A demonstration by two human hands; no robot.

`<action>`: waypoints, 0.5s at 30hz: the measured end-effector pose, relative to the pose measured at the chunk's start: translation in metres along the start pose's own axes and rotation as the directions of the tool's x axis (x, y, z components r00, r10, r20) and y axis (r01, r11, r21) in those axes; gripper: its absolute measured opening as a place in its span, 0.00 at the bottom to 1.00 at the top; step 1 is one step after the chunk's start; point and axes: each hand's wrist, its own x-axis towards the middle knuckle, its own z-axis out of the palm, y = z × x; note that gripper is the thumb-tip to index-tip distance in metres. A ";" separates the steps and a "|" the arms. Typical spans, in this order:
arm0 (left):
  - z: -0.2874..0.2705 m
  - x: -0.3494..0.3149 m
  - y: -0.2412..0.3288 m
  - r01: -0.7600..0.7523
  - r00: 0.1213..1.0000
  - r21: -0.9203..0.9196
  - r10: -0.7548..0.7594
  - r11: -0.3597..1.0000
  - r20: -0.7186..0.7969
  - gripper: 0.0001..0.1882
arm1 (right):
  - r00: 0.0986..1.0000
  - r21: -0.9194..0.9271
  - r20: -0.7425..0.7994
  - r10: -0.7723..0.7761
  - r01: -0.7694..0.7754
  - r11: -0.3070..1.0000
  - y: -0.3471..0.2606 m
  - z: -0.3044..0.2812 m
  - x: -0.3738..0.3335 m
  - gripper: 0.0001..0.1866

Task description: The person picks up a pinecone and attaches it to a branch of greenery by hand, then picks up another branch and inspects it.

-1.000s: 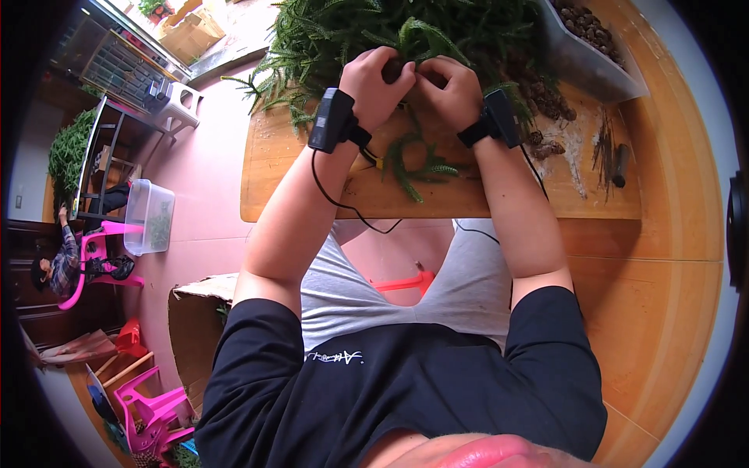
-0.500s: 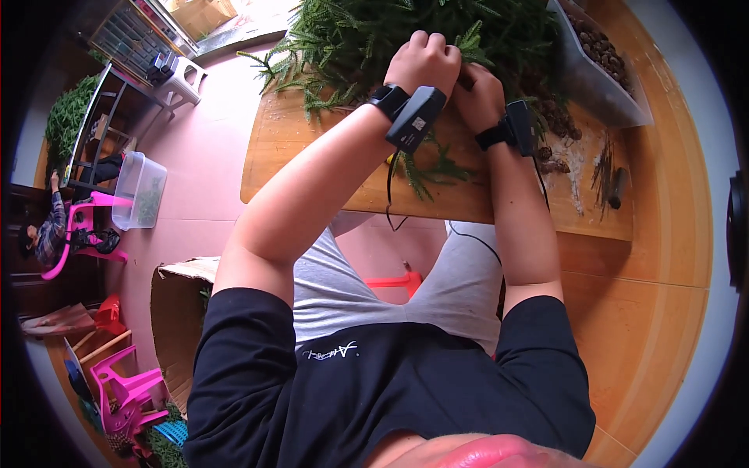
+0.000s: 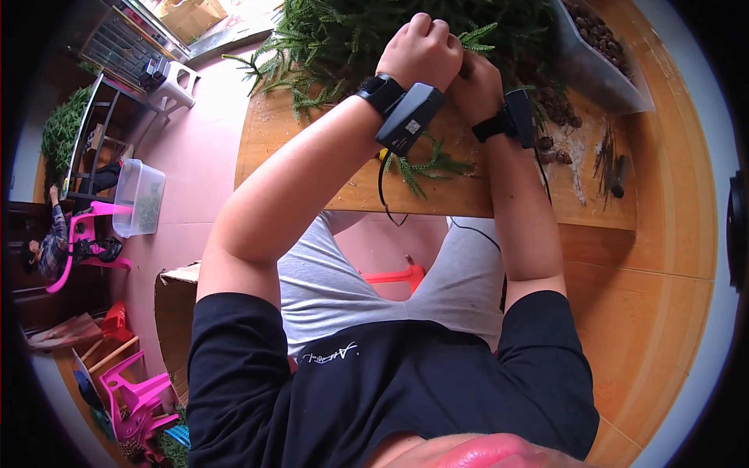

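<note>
Over the near side of a heap of artificial pine branches (image 3: 335, 47), my two hands are close together. My left hand (image 3: 421, 51) is closed in a fist, knuckles up, and a light green pine sprig (image 3: 477, 37) sticks out beside it. Touching it on the right, my right hand (image 3: 477, 84) has its fingers curled inward; what they pinch is hidden behind the left hand. Both wrists carry a black strap with a dark box (image 3: 409, 121). Below the hands another pine sprig (image 3: 429, 168) lies on the wooden table (image 3: 312, 179), beside a small yellow thing.
A clear plastic bin (image 3: 616, 93) of pine cones stands at the table's far right. Loose cones (image 3: 555, 156), thin brown sticks and a dark stub (image 3: 618, 189) lie nearer. On the left are a cardboard box (image 3: 173, 312), a plastic tub (image 3: 139, 199) and a person on a pink chair.
Both hands have shifted slightly away from me and stay together, the left also a little leftward. The light green sprig now points more to the right.
</note>
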 end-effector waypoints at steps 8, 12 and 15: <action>0.000 0.003 -0.003 -0.120 0.993 0.070 0.121 0.990 -0.010 0.08 | 0.999 -0.015 0.043 0.033 -0.033 0.999 -0.003 0.000 -0.001 0.12; 0.002 0.001 -0.002 -0.084 0.996 0.040 0.083 0.996 0.009 0.07 | 1.000 -0.006 0.014 -0.011 0.011 1.000 -0.002 0.002 -0.001 0.10; 0.001 0.000 -0.004 -0.052 0.999 0.022 0.052 0.998 -0.014 0.06 | 0.999 -0.005 -0.015 -0.042 0.042 0.999 -0.001 0.003 -0.002 0.10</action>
